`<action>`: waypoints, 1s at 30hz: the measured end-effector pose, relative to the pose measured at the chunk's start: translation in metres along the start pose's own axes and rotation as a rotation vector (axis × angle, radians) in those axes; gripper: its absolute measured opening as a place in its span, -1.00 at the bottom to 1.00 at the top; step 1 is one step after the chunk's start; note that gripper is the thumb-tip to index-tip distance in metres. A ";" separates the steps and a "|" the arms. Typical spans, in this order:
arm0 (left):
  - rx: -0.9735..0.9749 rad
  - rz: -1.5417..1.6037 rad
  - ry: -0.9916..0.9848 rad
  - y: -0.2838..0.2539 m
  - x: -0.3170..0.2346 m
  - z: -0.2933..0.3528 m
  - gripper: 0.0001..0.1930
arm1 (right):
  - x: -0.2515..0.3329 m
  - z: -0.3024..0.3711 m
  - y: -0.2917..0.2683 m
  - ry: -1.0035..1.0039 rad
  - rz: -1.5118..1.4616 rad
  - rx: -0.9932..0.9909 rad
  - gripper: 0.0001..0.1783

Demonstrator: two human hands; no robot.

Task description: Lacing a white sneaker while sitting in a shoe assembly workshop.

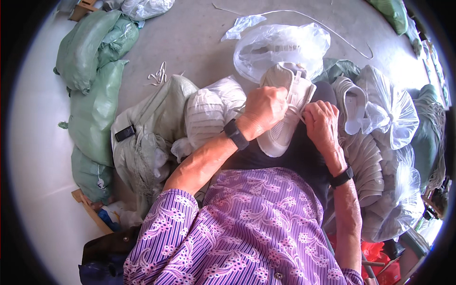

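A person's left hand (266, 110) and right hand (324, 124) have fingers clamped on the lace (295, 110) of a pale shoe (283, 128), lying toe-inward near the knee edge of a dark-trousered lap (306, 149)

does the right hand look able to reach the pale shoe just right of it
Probably yes: the pale shoe lies close by, nothing visibly blocking, though the right hand seems to pinch a lace.

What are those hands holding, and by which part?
Laces, it seems, on a pale shoe: the left hand is closed around lace, the right hand pinches lace near mid-shoe. The exact grip points are hidden.
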State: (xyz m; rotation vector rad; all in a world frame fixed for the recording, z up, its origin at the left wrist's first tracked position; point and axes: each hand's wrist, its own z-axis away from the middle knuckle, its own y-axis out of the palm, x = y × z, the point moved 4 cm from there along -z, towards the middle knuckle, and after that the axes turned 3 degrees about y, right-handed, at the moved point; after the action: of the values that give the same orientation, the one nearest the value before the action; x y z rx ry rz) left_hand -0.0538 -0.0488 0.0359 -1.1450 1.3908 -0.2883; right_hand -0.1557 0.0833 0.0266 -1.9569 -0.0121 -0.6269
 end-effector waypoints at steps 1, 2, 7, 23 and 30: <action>-0.010 0.049 -0.026 0.000 0.002 -0.002 -0.85 | 0.000 -0.002 -0.004 -0.003 -0.001 0.003 -0.95; -0.026 0.171 -0.032 -0.001 0.008 -0.001 -0.84 | 0.001 -0.004 -0.012 -0.001 0.016 0.059 -0.95; -0.005 0.468 -0.229 0.006 0.034 0.029 -0.75 | 0.014 -0.026 -0.007 0.027 0.191 0.161 -0.85; 0.044 0.495 -0.327 0.025 0.055 0.041 -0.73 | 0.023 -0.044 0.043 -0.302 -0.124 0.156 -0.92; 0.072 0.620 -0.411 0.022 0.049 0.040 -0.75 | 0.033 -0.035 0.031 -0.277 0.002 0.109 -0.84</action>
State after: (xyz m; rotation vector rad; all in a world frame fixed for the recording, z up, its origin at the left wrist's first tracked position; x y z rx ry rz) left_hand -0.0173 -0.0571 -0.0201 -0.6198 1.2792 0.3226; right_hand -0.1335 0.0303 0.0264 -1.9231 -0.2112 -0.3424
